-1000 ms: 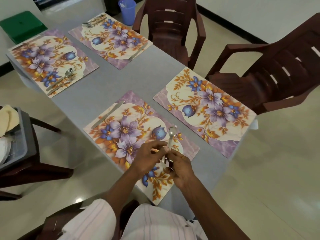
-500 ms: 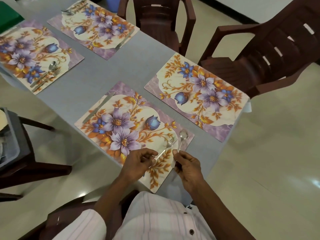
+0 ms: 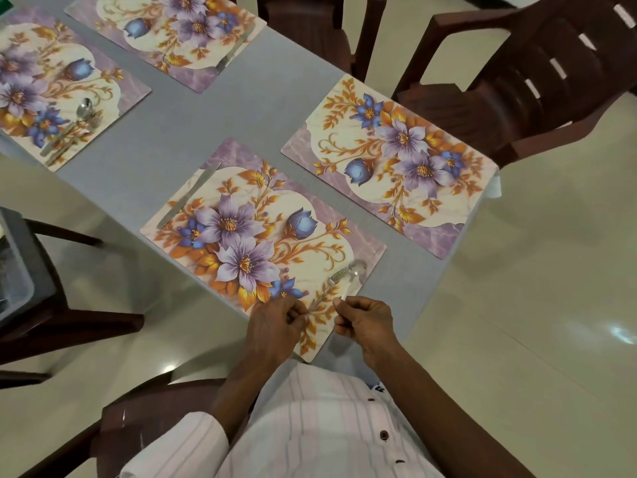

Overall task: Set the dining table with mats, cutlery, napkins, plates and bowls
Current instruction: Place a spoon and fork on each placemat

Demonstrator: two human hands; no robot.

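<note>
Now, four mats [image 3: 389, 160], two knives [image 3: 188, 196]. My left hand [image 3: 274, 327] pinches one fork [image 3: 329, 286], my right hand [image 3: 368, 322] pinches one spoon [image 3: 356, 270], both side by side at the near mat [image 3: 275, 201]'s right end.

Left hand [image 3: 275, 324] pinches the fork [image 3: 326, 287], right hand [image 3: 370, 322] pinches the spoon [image 3: 357, 270], forearms angled inward

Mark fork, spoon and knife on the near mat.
fork [image 3: 336, 278]: head view, on the tines.
spoon [image 3: 358, 269]: head view, on the bowl.
knife [image 3: 189, 195]: head view, mid-blade.
</note>
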